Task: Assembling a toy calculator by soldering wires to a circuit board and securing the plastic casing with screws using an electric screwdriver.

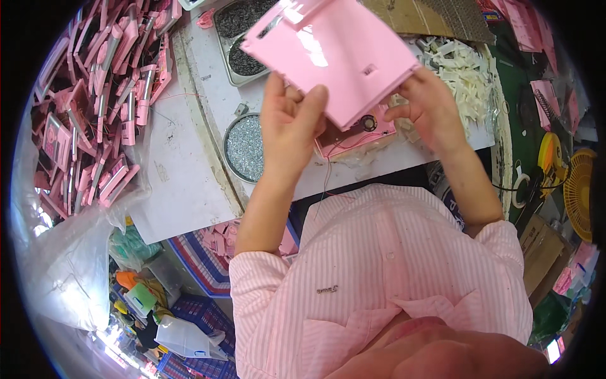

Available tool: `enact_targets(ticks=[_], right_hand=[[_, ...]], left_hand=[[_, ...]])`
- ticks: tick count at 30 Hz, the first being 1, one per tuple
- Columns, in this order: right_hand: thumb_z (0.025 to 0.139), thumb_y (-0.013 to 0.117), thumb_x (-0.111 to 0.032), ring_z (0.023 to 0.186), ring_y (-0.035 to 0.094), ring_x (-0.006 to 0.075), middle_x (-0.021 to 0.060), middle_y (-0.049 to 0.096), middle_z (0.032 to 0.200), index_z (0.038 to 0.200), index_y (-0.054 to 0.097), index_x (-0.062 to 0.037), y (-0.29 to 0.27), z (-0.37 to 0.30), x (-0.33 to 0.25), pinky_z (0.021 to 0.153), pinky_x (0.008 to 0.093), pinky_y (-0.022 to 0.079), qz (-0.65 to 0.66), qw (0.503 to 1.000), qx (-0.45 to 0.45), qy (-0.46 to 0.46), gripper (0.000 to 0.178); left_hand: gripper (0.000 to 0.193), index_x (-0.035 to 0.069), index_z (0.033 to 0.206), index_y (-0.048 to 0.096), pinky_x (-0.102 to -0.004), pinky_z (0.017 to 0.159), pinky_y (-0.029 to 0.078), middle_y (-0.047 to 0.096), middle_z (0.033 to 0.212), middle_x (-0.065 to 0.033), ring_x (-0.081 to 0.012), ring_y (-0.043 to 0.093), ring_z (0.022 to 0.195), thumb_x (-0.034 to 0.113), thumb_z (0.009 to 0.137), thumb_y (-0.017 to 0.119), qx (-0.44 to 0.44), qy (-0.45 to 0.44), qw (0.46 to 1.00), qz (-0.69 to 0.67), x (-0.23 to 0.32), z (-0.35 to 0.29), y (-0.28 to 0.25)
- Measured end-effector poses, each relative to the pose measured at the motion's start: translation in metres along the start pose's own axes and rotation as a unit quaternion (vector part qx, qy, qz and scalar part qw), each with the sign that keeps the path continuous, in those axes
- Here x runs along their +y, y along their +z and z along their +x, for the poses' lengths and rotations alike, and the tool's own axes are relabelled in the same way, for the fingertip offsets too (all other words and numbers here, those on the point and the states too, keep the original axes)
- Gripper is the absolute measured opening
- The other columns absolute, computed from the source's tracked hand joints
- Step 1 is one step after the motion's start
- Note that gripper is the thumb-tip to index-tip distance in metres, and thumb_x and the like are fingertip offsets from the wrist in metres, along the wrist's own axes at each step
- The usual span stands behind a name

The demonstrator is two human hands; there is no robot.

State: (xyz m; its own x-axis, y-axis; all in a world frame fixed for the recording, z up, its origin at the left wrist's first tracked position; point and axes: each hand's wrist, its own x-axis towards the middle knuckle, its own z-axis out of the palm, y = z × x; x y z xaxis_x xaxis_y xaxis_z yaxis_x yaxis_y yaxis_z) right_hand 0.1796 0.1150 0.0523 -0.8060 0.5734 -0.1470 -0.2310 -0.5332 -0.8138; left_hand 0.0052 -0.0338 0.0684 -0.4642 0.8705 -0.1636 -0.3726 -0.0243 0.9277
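Note:
A glossy pink plastic casing panel (344, 60), with a slot near its left corner and a small square recess, is held tilted above the table. My left hand (290, 120) is closed on its lower left edge, thumb on top. At its right corner, the fingers of my right hand (434, 110) grip the edge, with the thumb lower down. Partly hidden under the panel lies a pink housing (346, 145) with a round black part (368, 122) and thin red wires. The wires trail over the table's front edge.
Left of my hands stand a round tin of silvery small parts (245, 148) and a metal tray (240, 81) of dark small parts. White plastic pieces (464, 79) are heaped right, near cardboard (435, 19). Pink assemblies (104, 95) pile up far left. A blue crate (202, 268) sits below the table.

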Motion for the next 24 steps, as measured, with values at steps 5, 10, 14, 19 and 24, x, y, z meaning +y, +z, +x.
enact_targets(ticks=[5,10,14,19,24], right_hand=[[0.096,0.067,-0.012,0.059,0.061,0.0076,0.007,0.071,0.086,0.145,0.046,0.0006,-0.007,-0.007,-0.008,0.053,0.0212,0.051,-0.169,0.985,0.021,-0.01,0.054],[0.101,0.059,-0.018,0.054,0.049,0.004,0.0036,0.066,0.086,0.144,0.045,0.0042,-0.061,-0.027,-0.011,0.045,0.0185,0.039,-0.035,0.994,0.061,-0.087,0.051],[0.104,0.054,-0.026,0.054,0.044,0.0027,0.0026,0.062,0.09,0.144,0.044,0.007,-0.094,-0.042,-0.037,0.043,0.0174,0.033,-0.018,0.984,0.116,-0.132,0.052],[0.103,0.056,-0.026,0.055,0.046,0.0023,0.0045,0.063,0.093,0.145,0.043,0.0065,-0.092,-0.06,-0.038,0.042,0.018,0.033,-0.025,0.983,0.132,-0.128,0.055],[0.103,0.057,-0.022,0.056,0.049,0.0035,0.0058,0.064,0.093,0.148,0.041,0.0034,-0.073,-0.051,-0.019,0.042,0.0173,0.037,0.02,0.991,0.104,-0.081,0.053]], left_hand=[[0.056,-0.005,0.148,0.034,-0.0296,0.093,0.054,0.065,0.125,-0.0154,-0.0179,0.067,0.108,0.0,0.098,0.058,-0.063,0.034,0.995,0.074,-0.003,-0.007,-0.01],[0.058,-0.002,0.13,0.057,-0.0428,0.103,0.044,0.059,0.132,-0.0155,-0.0306,0.057,0.122,0.023,0.082,0.078,-0.156,0.275,0.806,0.5,-0.018,0.008,-0.011],[0.068,0.007,0.134,0.056,-0.0491,0.109,0.032,0.052,0.143,-0.0111,-0.0297,0.047,0.131,0.047,0.081,0.074,-0.14,0.298,0.66,0.675,-0.048,0.022,-0.004],[0.073,0.008,0.136,0.055,-0.0507,0.107,0.03,0.051,0.144,-0.0084,-0.0286,0.047,0.129,0.051,0.08,0.073,-0.146,0.295,0.635,0.699,-0.054,0.027,-0.005],[0.063,0.007,0.137,0.054,-0.0451,0.101,0.039,0.053,0.139,-0.0128,-0.028,0.051,0.124,0.035,0.084,0.074,-0.127,0.328,0.697,0.625,-0.045,0.024,-0.009]])
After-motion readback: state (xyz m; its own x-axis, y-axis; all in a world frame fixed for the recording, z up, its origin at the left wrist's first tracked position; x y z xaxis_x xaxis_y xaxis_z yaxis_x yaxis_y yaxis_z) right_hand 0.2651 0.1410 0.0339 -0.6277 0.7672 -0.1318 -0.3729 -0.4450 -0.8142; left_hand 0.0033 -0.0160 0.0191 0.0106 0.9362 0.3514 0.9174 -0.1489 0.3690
